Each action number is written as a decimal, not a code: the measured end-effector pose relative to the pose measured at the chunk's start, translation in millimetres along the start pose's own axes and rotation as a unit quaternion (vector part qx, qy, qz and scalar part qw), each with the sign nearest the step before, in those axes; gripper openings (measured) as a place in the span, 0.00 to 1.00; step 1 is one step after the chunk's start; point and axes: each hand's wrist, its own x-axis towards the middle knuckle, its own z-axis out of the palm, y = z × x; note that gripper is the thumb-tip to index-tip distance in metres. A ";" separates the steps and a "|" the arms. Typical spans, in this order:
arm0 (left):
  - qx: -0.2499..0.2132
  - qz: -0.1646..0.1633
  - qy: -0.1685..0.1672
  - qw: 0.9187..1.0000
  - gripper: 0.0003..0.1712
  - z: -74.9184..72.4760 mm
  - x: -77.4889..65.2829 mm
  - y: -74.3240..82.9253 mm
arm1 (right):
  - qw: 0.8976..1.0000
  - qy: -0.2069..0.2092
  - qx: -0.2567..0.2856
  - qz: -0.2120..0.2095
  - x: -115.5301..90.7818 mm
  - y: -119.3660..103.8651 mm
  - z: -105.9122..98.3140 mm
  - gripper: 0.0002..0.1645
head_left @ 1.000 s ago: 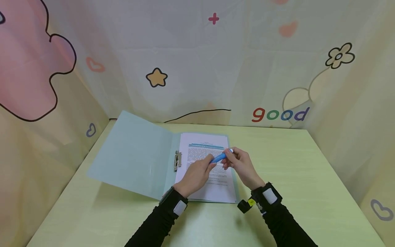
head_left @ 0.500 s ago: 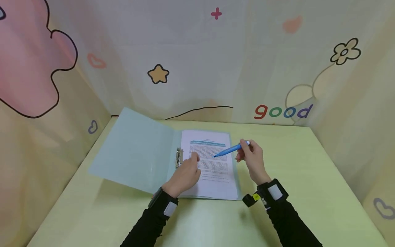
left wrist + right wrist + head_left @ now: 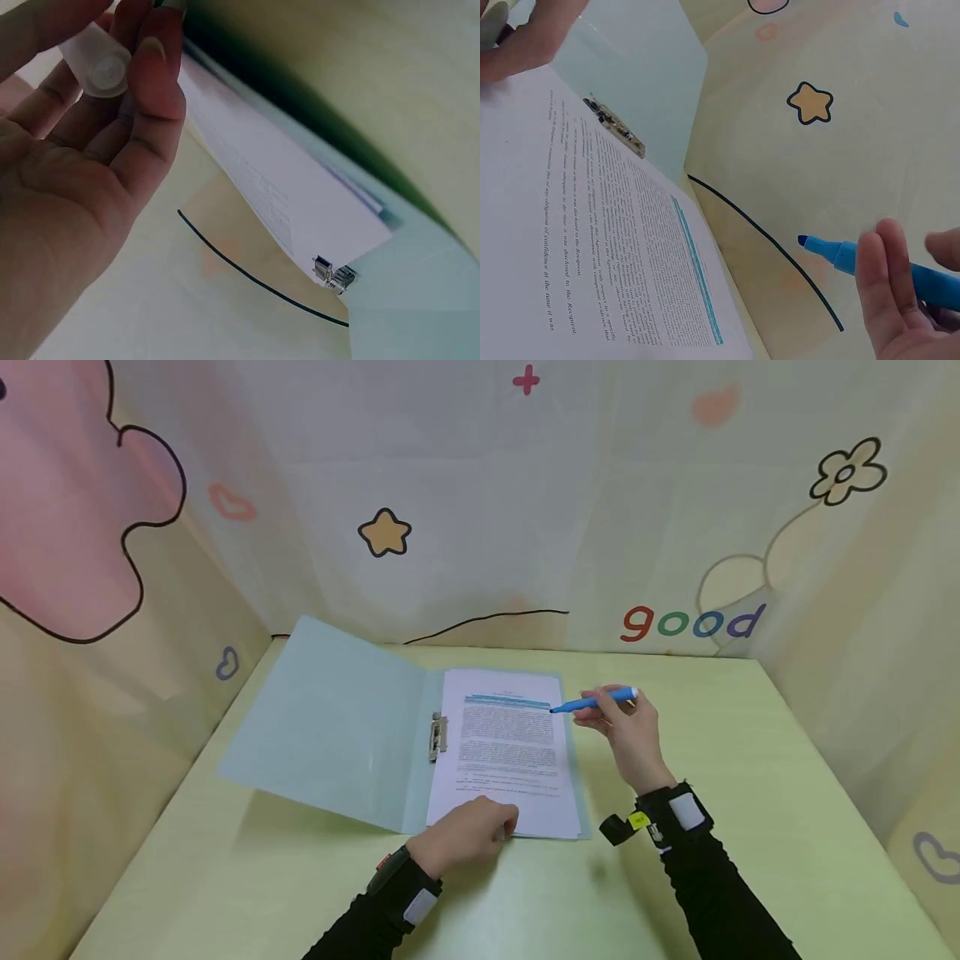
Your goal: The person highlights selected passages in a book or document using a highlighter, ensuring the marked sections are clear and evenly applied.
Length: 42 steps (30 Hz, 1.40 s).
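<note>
My right hand (image 3: 633, 739) grips a blue marker (image 3: 624, 694), thumb and fingers around its barrel. Its bare dark tip points left, at the right edge of the printed sheets (image 3: 498, 814), level with the blue-marked lines (image 3: 510, 701) near the page top. Pinched in the fingers of my left hand (image 3: 465, 833) is a small whitish translucent cap (image 3: 105, 71), plain in the left wrist view. That hand is at the near edge of the sheets, hiding a bit of their lower border. The sheets lie in an opened light-blue folder (image 3: 330, 718).
A metal clip (image 3: 438, 737) sits at the left margin of the sheets. The folder's cover stands tilted up off the pale table (image 3: 750, 827) on the left. Behind is a printed curtain (image 3: 465, 527), which also closes in both sides.
The hands have parted, the cap coming off the marker. My left hand has moved down to the sheets' near edge. My right hand has moved right, and the marker lies flatter.
</note>
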 end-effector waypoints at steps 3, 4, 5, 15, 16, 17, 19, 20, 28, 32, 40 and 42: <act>0.021 0.016 -0.008 1.000 0.08 3.4 -4.2 3.1 | 1.000 -0.008 0.002 -0.005 1.3 -0.6 0.5 0.26; 0.030 0.019 -0.008 0.999 0.08 4.9 -5.2 3.9 | 1.000 -0.012 0.004 -0.005 1.9 -0.8 0.7 0.26; 0.036 0.019 -0.007 0.999 0.09 6.0 -6.2 4.8 | 1.000 -0.015 0.008 -0.005 2.3 -0.9 1.1 0.26; 0.076 0.023 0.003 0.997 0.11 13.5 -10.8 7.5 | 0.995 -0.057 0.082 0.005 -0.6 -7.6 5.8 0.19; 0.077 0.024 0.007 0.997 0.10 13.4 -10.7 7.5 | 0.994 -0.062 0.089 0.006 -0.8 -8.9 5.9 0.17; 0.078 0.025 0.012 0.997 0.09 13.0 -10.3 7.5 | 0.993 -0.067 0.095 0.005 -0.6 -10.2 6.0 0.15; 0.080 0.025 0.027 0.996 0.07 11.5 -8.6 7.1 | 0.992 -0.074 0.104 0.001 0.4 -13.0 6.4 0.14; 0.081 0.023 0.037 0.996 0.07 10.6 -7.5 6.5 | 0.991 -0.077 0.109 -0.001 1.0 -14.4 6.5 0.15; 0.095 -0.057 0.096 0.989 0.11 6.8 -2.7 -6.6 | 0.985 -0.109 0.135 -0.005 0.4 -17.4 7.1 0.12; 0.093 -0.102 0.093 0.986 0.20 7.1 -1.1 -15.2 | 0.981 -0.130 0.141 -0.013 0.6 -17.9 7.7 0.11; 0.029 -0.155 0.067 0.985 0.35 10.7 0.8 -22.3 | 0.976 -0.150 0.155 -0.019 0.7 -18.8 9.2 0.08; 0.029 -0.165 0.061 0.984 0.37 10.9 1.3 -23.0 | 0.977 -0.145 0.152 -0.021 1.0 -18.5 10.2 0.07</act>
